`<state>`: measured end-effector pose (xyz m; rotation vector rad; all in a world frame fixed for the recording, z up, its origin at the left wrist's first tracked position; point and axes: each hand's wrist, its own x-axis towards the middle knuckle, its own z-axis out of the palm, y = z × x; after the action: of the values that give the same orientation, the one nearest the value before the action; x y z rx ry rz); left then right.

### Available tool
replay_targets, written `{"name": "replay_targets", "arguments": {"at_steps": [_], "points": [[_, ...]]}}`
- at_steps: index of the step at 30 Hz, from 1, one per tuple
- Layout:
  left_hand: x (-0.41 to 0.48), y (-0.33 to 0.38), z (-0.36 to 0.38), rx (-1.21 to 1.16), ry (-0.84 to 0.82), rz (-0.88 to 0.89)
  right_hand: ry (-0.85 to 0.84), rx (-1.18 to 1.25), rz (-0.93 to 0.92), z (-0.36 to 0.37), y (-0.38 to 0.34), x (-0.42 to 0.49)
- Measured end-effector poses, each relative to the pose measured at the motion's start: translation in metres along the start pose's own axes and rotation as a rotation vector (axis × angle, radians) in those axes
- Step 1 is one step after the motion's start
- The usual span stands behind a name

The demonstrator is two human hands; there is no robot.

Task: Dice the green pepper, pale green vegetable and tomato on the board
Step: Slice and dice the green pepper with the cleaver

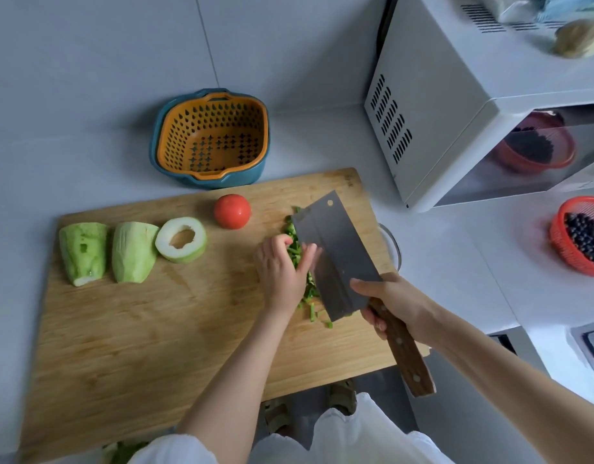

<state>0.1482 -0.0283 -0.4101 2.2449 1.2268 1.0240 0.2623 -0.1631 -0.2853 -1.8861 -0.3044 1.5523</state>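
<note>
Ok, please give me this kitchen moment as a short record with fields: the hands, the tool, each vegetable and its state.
left hand: holds down the green pepper with curled fingers, beside the blade
right hand: grips the cleaver by its wooden handle
green pepper: partly cut, small pieces and strips
tomato: whole, at the board's far side
pale green vegetable: three large pieces, two chunks and one ring, not diced
board: wooden, holds all three vegetables
nearby: orange colander behind the board; red basket at the right
</note>
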Motion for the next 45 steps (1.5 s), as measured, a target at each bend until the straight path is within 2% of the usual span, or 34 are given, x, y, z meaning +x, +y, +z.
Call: {"name": "replay_targets", "arguments": {"at_steps": [3, 6, 9, 12, 15, 17, 19, 20, 24, 26, 28, 33, 39, 42, 45], "points": [[0.014, 0.000, 0.000, -0.028, 0.005, -0.097, 0.029, -0.068, -0.043, -0.009, -0.002, -0.006], [0.024, -0.011, -0.004, -0.063, -0.015, -0.146, 0.061, -0.226, -0.171, -0.023, -0.004, -0.012], [0.033, -0.032, -0.020, -0.174, -0.073, -0.189, 0.144, -0.494, -0.335, -0.035, -0.004, -0.015], [0.043, -0.045, -0.046, -0.252, -0.103, -0.323, 0.229, -0.842, -0.526, -0.042, -0.001, -0.015], [0.061, -0.045, -0.077, -0.253, -0.063, -0.441, 0.235, -1.000, -0.617, -0.044, 0.003, -0.013], [0.072, -0.043, -0.095, -0.290, -0.013, -0.460, 0.280, -1.102, -0.676, -0.045, 0.006, -0.007], [0.078, -0.036, -0.107, -0.254, -0.024, -0.402, 0.326, -1.182, -0.784, -0.044, 0.011, 0.001], [0.078, -0.027, -0.110, -0.202, -0.093, -0.350, 0.336, -1.217, -0.821, -0.043, 0.012, 0.005], [0.053, 0.033, -0.094, 0.058, -0.589, 0.049, 0.335, -1.271, -0.906, -0.035, 0.011, 0.013], [0.036, 0.055, -0.072, 0.188, -0.742, 0.195, 0.332, -1.294, -0.926, -0.030, 0.008, 0.014], [0.026, 0.062, -0.050, 0.302, -0.798, 0.236, 0.331, -1.317, -0.969, -0.028, 0.005, 0.014], [0.027, 0.053, -0.020, 0.310, -0.765, 0.198, 0.327, -1.342, -1.050, -0.034, 0.001, 0.017], [0.048, 0.027, 0.004, 0.373, -0.699, 0.052, 0.339, -1.332, -1.063, -0.042, 0.002, 0.022], [0.054, 0.018, 0.009, 0.276, -0.633, -0.004, 0.357, -1.314, -1.047, -0.053, 0.001, 0.018], [0.071, 0.021, -0.001, 0.080, -0.448, -0.097, 0.400, -1.290, -0.985, -0.069, 0.000, 0.013]]}}
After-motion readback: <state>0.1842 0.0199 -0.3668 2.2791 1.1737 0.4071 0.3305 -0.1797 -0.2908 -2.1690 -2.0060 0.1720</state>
